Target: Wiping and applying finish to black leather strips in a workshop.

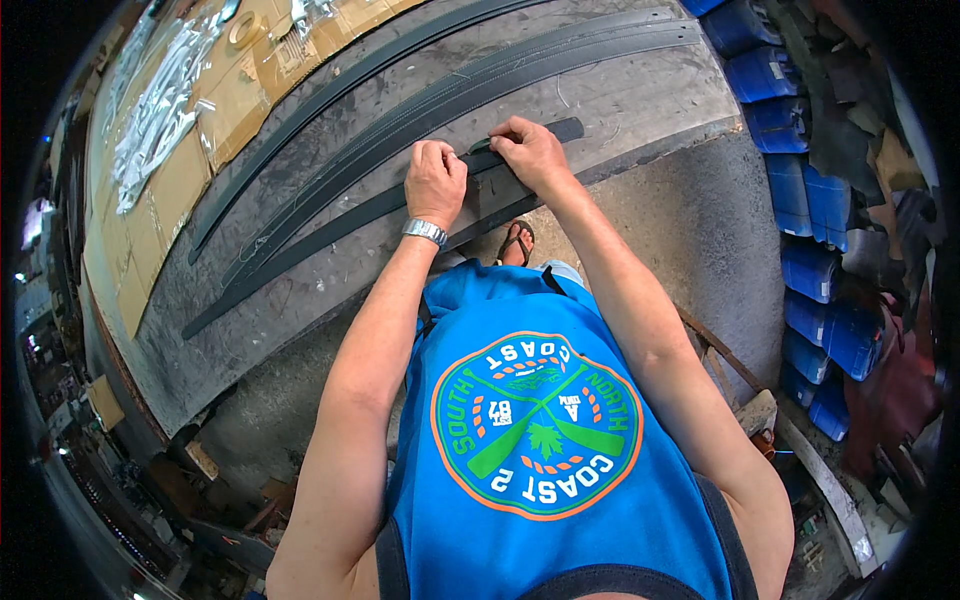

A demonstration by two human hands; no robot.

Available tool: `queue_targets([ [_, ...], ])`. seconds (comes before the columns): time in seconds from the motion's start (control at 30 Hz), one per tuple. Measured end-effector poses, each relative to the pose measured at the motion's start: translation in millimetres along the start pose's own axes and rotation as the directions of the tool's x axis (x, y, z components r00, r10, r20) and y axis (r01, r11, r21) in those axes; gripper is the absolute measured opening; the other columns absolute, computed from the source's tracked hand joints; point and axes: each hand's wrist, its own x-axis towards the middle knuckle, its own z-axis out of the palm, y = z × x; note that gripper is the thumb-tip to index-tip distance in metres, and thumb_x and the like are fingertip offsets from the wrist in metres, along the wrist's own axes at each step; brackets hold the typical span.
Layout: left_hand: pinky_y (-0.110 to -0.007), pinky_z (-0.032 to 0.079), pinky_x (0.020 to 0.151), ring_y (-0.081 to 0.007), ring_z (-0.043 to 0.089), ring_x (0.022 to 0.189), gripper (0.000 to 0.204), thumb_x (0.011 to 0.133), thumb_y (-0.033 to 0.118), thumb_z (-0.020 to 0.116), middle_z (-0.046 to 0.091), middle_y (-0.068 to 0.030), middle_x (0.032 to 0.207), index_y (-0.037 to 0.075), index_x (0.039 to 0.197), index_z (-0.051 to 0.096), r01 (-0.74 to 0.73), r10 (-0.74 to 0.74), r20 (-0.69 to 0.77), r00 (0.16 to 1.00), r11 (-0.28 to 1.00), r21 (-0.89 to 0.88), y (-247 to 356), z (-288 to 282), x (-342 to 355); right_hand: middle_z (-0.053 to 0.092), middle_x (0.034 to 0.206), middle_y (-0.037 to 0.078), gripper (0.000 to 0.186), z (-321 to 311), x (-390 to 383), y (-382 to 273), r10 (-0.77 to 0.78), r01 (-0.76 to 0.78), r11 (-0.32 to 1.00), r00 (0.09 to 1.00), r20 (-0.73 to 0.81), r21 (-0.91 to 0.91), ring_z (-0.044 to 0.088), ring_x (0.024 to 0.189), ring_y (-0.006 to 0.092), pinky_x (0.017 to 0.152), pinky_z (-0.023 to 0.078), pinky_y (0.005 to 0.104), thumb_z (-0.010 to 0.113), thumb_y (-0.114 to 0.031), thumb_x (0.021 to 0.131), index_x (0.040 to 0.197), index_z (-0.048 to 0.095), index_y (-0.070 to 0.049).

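A long dark strap (pixel 330 247) lies along the front of the scuffed grey table. My left hand (pixel 435 182) is closed over it, fingertips pinched at its upper edge; what they hold is too small to make out. My right hand (pixel 532 158) is just to the right, thumb and index finger closed at the same strap, beside a small dark green piece (pixel 480 146). Whether they grip that piece or the strap is unclear. Behind both hands, several long dark straps with light stitching (pixel 600 50) and some loose threads lie in parallel on the table.
Cardboard (pixel 145 265) with white strips (pixel 170 140) and a tape roll (pixel 243 30) covers the far left. Stacked blue bundles (pixel 805 270) and dark sheet scraps (pixel 850 130) line the right. A wooden bar (pixel 730 365) leans low right. My sandalled foot (pixel 515 242) shows below the table edge.
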Motion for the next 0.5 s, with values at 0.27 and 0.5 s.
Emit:
queue_targets([
  [0.27,-0.041,0.048,0.074,-0.0288,0.055,0.088,0.026,0.076,0.004,0.056,0.054,-0.0076,0.099,0.010,0.100,0.062,-0.050,0.057,0.081,0.995,0.995,-0.083,11,-16,-6,0.067,0.084,0.006,0.017,-11,5,8,0.156,-0.188,0.773,0.982,0.106,0.605,0.064,0.074,0.0133,0.064,0.050,0.0250,0.063,-0.014,0.083,0.097,0.063,-0.003],
  [0.5,-0.037,0.049,0.081,-0.0237,0.056,0.095,0.036,0.076,0.001,0.055,0.053,-0.0059,0.111,0.011,0.109,0.063,-0.223,0.185,0.225,0.957,0.962,0.159,14,-21,-8,0.066,0.089,0.006,0.017,-23,5,11,0.201,-0.241,0.664,0.969,0.141,0.708,0.063,0.075,0.0108,0.065,0.052,0.0219,0.061,-0.013,0.088,0.102,0.061,-0.004],
])
